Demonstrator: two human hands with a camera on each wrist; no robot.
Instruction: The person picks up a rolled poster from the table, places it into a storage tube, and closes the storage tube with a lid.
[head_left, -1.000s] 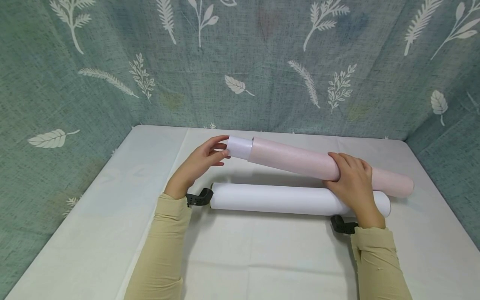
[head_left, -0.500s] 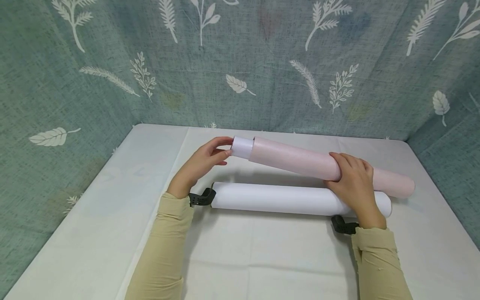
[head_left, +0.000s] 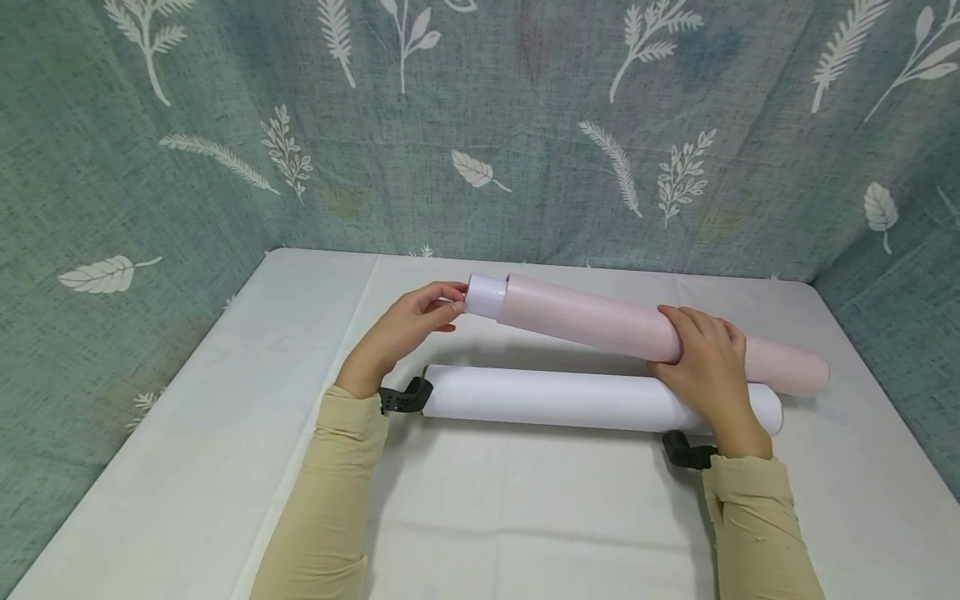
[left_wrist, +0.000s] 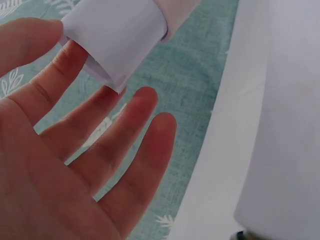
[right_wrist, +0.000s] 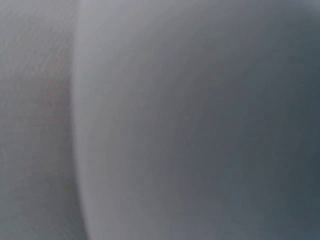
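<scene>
Your right hand (head_left: 705, 367) wraps the pink roll (head_left: 600, 327) to steady it, while left hand (head_left: 401, 333), fingers spread, touches the inner white roll's (head_left: 486, 297) end w/ fingertips.

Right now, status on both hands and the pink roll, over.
Right hand grips pink roll mid-length, lifted at its left end. Left hand fingertips on white inner roll sticking out. Second white roll lies just below.

Even, soft light throughout; right wrist view wholly blurred.
</scene>
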